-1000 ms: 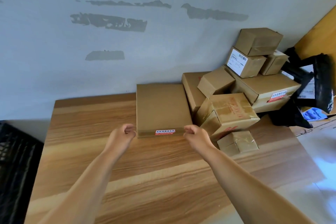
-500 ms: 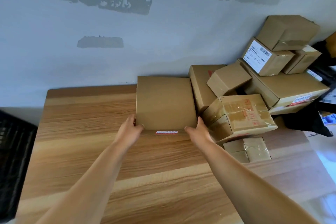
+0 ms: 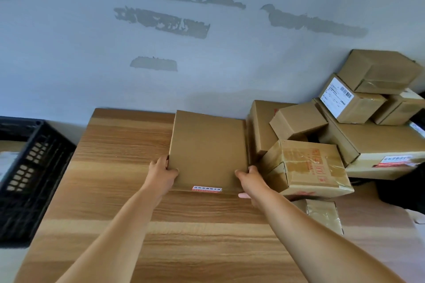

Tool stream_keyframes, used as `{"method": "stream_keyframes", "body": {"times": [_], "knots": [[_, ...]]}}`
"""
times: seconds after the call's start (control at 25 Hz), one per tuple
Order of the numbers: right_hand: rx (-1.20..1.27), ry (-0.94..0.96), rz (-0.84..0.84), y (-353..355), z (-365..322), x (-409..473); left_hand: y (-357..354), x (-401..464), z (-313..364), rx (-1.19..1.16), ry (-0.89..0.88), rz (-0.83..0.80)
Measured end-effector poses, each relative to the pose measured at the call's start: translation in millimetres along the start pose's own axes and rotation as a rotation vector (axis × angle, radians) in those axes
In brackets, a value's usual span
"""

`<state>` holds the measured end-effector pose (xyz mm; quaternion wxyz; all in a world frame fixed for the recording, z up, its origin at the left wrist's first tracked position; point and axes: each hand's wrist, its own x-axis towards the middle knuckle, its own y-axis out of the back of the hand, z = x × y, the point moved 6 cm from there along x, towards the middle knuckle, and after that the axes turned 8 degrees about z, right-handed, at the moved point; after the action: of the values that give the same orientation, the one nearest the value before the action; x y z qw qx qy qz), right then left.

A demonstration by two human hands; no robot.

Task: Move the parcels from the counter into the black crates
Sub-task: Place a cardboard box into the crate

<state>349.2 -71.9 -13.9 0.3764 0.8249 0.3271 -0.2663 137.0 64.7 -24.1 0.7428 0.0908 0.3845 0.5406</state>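
Flat parcel (image 3: pixel 208 151): a thin brown cardboard box on the wooden counter (image 3: pixel 115 167), its far edge near the wall; a small red and white label is on its near edge. All places below are given from this parcel.
Left hand (image 3: pixel 162 176): at the near left corner of the parcel. The thumb lies on the top face and the other fingers are curled round the left edge, so it grips the box.
Right hand (image 3: pixel 249 181): at the near right corner. The thumb is on top and the fingers are wrapped under the right edge; one fingertip shows below the near edge.
Pile of parcels (image 3: pixel 345 135): just right of the parcel, many brown boxes stacked against the wall. The closest one, a taped box (image 3: pixel 305 167), is tilted and almost touches the right hand.
Black crate (image 3: pixel 30 174): well to the left of the parcel, beside the counter end and lower than the top. I cannot tell what is inside.
Wall (image 3: pixel 207 41): behind the parcel, pale blue with grey patches.
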Motion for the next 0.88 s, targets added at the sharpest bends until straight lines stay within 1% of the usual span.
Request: {"method": "stream_keyframes", "body": {"times": [0.16, 0.28, 0.36, 0.48, 0.56, 0.64, 0.76, 0.88], "knots": [[0.035, 0.13, -0.006, 13.5, -19.2, -17.7, 21.0, -21.0, 11.0, -0.179, -0.058, 0.074], [0.08, 0.252, 0.001, 26.0, -38.1, -35.6, 45.9, -48.8, 33.6, -0.328, -0.107, 0.15], [0.081, 0.335, 0.016, 38.1, -51.4, -50.1, 59.5, -64.8, 49.2, -0.378, -0.157, 0.175], [0.105, 0.466, 0.026, 57.9, -75.6, -71.3, 78.3, -79.2, 72.1, -0.426, -0.247, 0.211], [0.152, 0.543, 0.044, 73.9, -93.1, -84.6, 90.7, -87.1, 89.1, -0.46, -0.29, 0.241], [0.214, 0.619, 0.06, 91.3, -112.7, -97.8, 104.0, -98.3, 113.4, -0.462, -0.374, 0.279], [0.369, 0.691, 0.025, 112.9, -141.6, -111.7, 125.7, -115.3, 150.9, -0.466, -0.514, 0.351], [0.434, 0.764, 0.016, 135.0, -171.3, -130.3, 149.1, -129.3, 184.2, -0.5, -0.623, 0.387]]}}
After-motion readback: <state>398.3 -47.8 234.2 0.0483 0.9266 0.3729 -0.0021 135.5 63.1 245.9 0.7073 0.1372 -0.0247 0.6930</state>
